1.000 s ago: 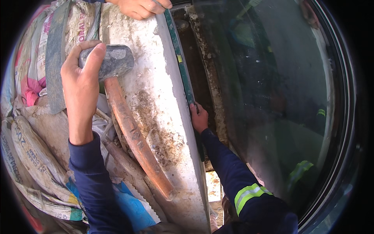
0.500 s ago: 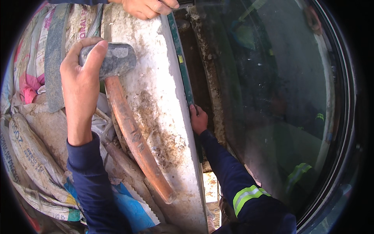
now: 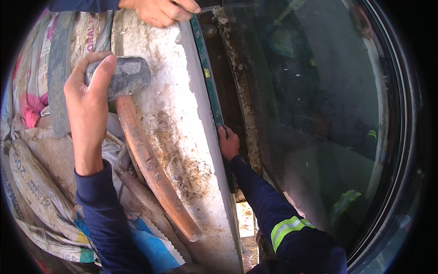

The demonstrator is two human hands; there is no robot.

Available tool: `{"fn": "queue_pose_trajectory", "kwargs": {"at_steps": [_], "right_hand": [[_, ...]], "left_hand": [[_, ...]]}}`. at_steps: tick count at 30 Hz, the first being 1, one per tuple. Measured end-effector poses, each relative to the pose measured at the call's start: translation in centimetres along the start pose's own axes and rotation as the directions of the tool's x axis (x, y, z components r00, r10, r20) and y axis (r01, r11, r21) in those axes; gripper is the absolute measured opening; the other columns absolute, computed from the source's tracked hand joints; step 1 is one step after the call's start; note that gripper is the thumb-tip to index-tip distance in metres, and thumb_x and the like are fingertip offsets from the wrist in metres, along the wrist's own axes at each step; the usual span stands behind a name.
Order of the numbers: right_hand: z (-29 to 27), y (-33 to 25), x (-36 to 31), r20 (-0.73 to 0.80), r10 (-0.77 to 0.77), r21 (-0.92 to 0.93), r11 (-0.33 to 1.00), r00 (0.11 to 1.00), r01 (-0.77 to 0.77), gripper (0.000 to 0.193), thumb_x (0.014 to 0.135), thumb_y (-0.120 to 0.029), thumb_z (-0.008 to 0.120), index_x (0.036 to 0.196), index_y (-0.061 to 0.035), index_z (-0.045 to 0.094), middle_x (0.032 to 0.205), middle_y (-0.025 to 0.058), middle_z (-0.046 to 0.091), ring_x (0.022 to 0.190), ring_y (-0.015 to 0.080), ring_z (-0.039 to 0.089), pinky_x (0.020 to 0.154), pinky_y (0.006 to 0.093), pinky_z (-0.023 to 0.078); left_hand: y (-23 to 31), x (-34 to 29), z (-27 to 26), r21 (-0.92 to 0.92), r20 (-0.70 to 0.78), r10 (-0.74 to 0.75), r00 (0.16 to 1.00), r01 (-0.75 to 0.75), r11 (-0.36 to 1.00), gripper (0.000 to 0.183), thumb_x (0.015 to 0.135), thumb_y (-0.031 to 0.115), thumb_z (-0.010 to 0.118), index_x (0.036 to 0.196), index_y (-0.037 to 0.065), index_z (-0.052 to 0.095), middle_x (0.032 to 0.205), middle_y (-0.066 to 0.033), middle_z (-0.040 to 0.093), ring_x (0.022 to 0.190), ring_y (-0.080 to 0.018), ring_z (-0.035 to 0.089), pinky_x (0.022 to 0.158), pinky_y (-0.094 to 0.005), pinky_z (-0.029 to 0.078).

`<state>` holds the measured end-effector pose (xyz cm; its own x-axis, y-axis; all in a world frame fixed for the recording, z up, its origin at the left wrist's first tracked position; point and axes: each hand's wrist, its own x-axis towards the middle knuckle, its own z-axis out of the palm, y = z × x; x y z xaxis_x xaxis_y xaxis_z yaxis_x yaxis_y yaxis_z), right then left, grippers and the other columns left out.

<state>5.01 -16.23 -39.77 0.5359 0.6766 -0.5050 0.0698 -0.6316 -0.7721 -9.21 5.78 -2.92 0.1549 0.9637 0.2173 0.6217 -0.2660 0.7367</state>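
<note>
My left hand (image 3: 89, 98) is wrapped round the dark head of a club hammer (image 3: 132, 75). The hammer's reddish-brown wooden handle slants down toward me over a pale, rough concrete slab (image 3: 171, 98). My right hand (image 3: 229, 142) grips a long green spirit level (image 3: 208, 86) with a small yellow vial, placed along the slab's right side. The level's lower end is partly hidden by my hand and sleeve. At the top, another person's hand (image 3: 162, 11) rests on the slab's far end, close to the level's upper end.
Worn woven sacks (image 3: 39, 178) are heaped left of the slab, with a grey strip (image 3: 58, 68) lying over them. On the right stands a large dark glass pane (image 3: 315, 114) with reflections and a curved black frame. A narrow gap (image 3: 228, 73) runs between slab and glass.
The slab, hammer and hands appear slightly farther left in the picture, as the view has shifted a little. Both my hands keep their holds.
</note>
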Motion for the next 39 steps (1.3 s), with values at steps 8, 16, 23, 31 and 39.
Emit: {"fn": "queue_pose_trajectory", "kwargs": {"at_steps": [8,16,23,31,39], "right_hand": [[-0.1,-0.6,0.9,0.021,0.011,0.050,0.999,1.000,-0.012,0.058,0.095,-0.053,0.060,0.117,-0.0003,0.071,0.101,0.0294,0.071,0.102,0.0436,0.068,0.089,0.0463,0.052],[-0.4,-3.7,3.3,0.060,0.063,-0.006,0.998,0.996,-0.063,0.060,0.091,-0.057,0.063,0.117,-0.0035,0.073,0.100,0.0270,0.072,0.099,0.0411,0.070,0.088,0.0456,0.053],[0.4,-1.8,1.9,-0.017,-0.044,-0.072,0.997,0.999,0.042,0.062,0.093,-0.053,0.064,0.114,0.0053,0.071,0.090,0.0307,0.070,0.089,0.0356,0.073,0.080,0.0421,0.053],[0.3,-2.2,2.4,-0.037,0.019,-0.126,0.992,0.999,-0.024,0.067,0.089,-0.059,0.065,0.117,0.0014,0.071,0.090,0.0259,0.072,0.088,0.0346,0.072,0.081,0.0431,0.054],[0.3,-3.6,2.9,-0.019,0.079,-0.118,0.990,0.997,-0.081,0.063,0.091,-0.056,0.065,0.119,0.0000,0.071,0.088,0.0234,0.072,0.087,0.0326,0.073,0.082,0.0403,0.053]], "left_hand": [[0.0,0.2,-0.2,0.023,0.019,-0.021,1.000,0.020,1.000,0.032,0.094,0.026,0.066,0.104,-0.004,0.069,0.089,-0.0041,0.064,0.085,-0.0112,0.055,0.080,-0.0243,0.043],[0.5,-0.1,0.1,-0.060,0.026,-0.068,0.997,0.070,0.996,0.032,0.095,0.025,0.067,0.106,-0.004,0.069,0.097,-0.0049,0.067,0.090,-0.0119,0.057,0.085,-0.0248,0.044],[-0.2,0.4,-0.4,-0.075,0.015,-0.088,0.996,0.089,0.993,0.028,0.096,0.021,0.065,0.108,-0.005,0.069,0.100,-0.0062,0.067,0.094,-0.0122,0.058,0.089,-0.0252,0.044],[-0.5,0.2,-0.5,-0.042,0.043,-0.062,0.997,0.064,0.997,0.028,0.095,0.019,0.064,0.108,-0.005,0.069,0.101,-0.0075,0.068,0.094,-0.0128,0.059,0.090,-0.0256,0.044],[-0.5,0.2,-0.3,-0.103,0.043,-0.050,0.998,0.054,0.993,0.027,0.096,0.020,0.065,0.107,-0.004,0.069,0.097,-0.0060,0.068,0.089,-0.0107,0.060,0.084,-0.0241,0.046]]}}
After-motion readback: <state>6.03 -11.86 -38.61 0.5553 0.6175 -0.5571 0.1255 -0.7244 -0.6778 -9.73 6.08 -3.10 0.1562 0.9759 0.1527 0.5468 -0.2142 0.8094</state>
